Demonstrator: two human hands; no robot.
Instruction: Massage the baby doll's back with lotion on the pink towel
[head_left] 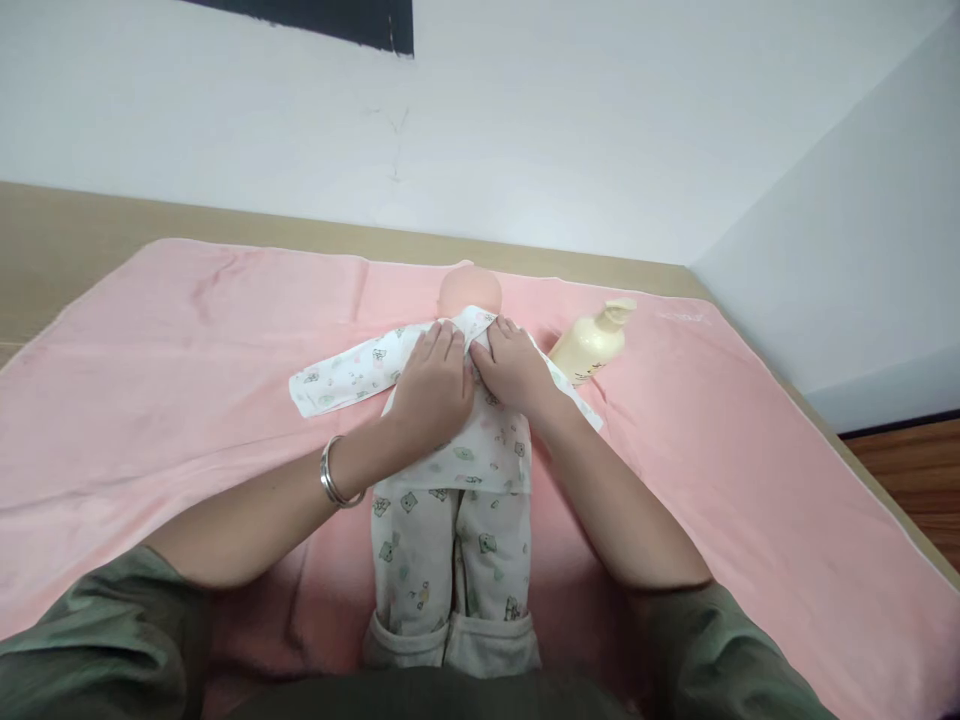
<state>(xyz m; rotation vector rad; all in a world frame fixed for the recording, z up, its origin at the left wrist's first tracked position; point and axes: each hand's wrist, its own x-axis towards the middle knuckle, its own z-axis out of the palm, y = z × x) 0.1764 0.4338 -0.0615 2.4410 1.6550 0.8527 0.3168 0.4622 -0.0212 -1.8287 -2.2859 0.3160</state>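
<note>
A baby doll lies on its back, dressed in a white printed top and matching trousers with turned-up cuffs. My left hand rests on the left side of the top's chest, its fingers stretched toward the collar. On the other side, my right hand lies near the collar with its thumb pointing inward. Between my hands the front of the top overlaps. One sleeve stretches out flat to the left; the right sleeve is partly behind my right hand and forearm.
A cream pump bottle lies tilted to the right of the doll. Beneath everything is a pink blanket with some creases, spread over a wooden surface. A white wall stands behind, meeting another wall at the right.
</note>
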